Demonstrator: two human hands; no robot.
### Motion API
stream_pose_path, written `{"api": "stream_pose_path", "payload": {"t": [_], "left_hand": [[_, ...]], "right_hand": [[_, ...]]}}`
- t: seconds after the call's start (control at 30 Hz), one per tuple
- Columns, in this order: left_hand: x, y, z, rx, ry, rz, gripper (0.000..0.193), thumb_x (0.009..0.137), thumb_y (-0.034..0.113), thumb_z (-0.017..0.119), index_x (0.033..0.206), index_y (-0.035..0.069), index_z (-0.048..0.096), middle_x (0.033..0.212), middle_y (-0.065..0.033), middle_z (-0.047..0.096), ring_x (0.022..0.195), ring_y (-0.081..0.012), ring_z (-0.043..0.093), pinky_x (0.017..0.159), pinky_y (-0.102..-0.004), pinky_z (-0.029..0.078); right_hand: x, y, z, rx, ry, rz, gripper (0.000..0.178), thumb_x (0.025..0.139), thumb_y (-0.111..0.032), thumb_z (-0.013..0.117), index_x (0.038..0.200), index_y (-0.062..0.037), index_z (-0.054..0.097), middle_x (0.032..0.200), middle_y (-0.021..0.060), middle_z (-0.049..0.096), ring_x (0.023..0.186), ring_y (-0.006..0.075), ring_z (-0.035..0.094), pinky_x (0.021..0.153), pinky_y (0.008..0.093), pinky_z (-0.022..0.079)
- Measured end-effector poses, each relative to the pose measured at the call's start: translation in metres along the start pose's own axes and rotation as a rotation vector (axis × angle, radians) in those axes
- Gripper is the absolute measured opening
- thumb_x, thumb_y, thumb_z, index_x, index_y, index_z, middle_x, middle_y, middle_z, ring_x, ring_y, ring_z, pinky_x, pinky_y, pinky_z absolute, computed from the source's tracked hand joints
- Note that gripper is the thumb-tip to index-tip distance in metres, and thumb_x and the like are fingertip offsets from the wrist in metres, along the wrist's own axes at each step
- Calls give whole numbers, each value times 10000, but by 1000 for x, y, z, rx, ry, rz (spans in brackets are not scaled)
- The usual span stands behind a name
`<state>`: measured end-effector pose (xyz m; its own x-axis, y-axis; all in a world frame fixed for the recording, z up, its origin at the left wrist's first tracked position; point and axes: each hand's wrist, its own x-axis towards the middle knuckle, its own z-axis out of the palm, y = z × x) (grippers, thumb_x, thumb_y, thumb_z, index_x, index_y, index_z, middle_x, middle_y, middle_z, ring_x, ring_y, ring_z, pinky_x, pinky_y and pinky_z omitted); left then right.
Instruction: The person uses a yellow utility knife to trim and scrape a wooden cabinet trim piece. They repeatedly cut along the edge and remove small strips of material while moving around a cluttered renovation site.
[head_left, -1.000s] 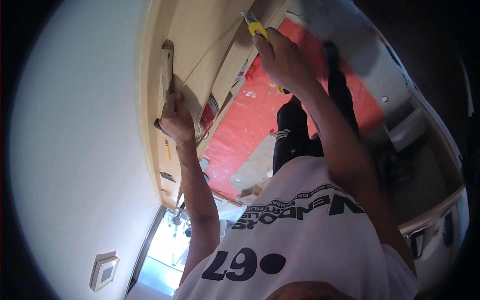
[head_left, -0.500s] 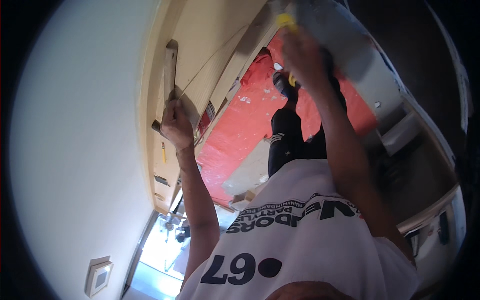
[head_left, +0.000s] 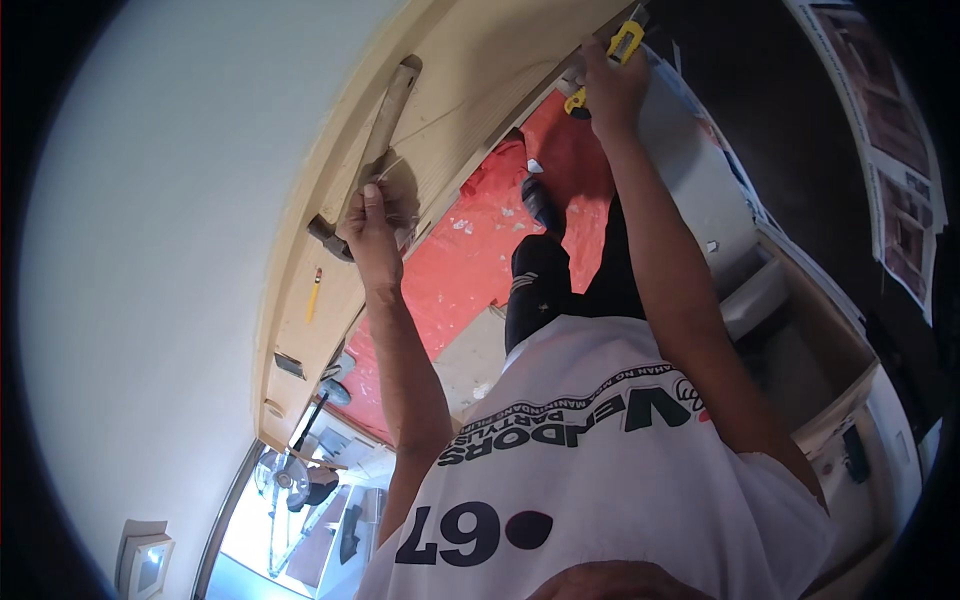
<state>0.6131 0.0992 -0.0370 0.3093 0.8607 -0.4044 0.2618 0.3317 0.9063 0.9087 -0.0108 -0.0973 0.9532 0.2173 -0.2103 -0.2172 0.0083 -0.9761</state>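
My left hand [head_left: 373, 238] is over the pale wooden board [head_left: 480, 130], thumb and fingers pinched on a thin light strip [head_left: 396, 163]. A hammer [head_left: 390, 112] lies on the board beside this hand, its wooden handle pointing away and its dark head [head_left: 326, 238] left of my fingers. Farther away and to the right, at the board's far edge, my right hand [head_left: 614, 95] is wrapped around a yellow utility knife [head_left: 626, 42]. The knife's tip points away from me, and its yellow rear end shows below my fingers. Whether the blade touches the board is unclear.
A yellow pencil [head_left: 314, 295] and a small dark flat piece [head_left: 289, 365] lie on the board nearer me. Red sheeting [head_left: 430, 280] covers the floor beneath. A white wall [head_left: 180, 230] runs along the left. At right stands an open wooden box-like frame [head_left: 800, 330]; a fan [head_left: 285, 480] stands lower left.
My right hand and the knife have shifted right and are sharper than before. The view has turned, and the hammer appears farther right. My left hand keeps its pinch on the strip.
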Motion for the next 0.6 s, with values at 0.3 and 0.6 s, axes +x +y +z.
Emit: {"api": "stream_pose_path", "payload": {"t": [0.3,0.6], "left_hand": [[-3,42,35,936,315,798,230,888,87,642,1103,7,625,1087,-183,630,1026,-336,602,864,-419,479],[13,18,168,1105,90,747,399,779,250,763,1075,17,632,998,-165,643,958,-348,581,847,-455,463]], "right_hand": [[-41,-21,-55,29,-221,231,231,964,-254,569,956,-29,522,757,58,612,506,103,555,450,256,476],[-70,-44,-66,82,-380,362,258,936,-236,607,990,2,525,807,70,638,542,82,568,482,251,496]]}}
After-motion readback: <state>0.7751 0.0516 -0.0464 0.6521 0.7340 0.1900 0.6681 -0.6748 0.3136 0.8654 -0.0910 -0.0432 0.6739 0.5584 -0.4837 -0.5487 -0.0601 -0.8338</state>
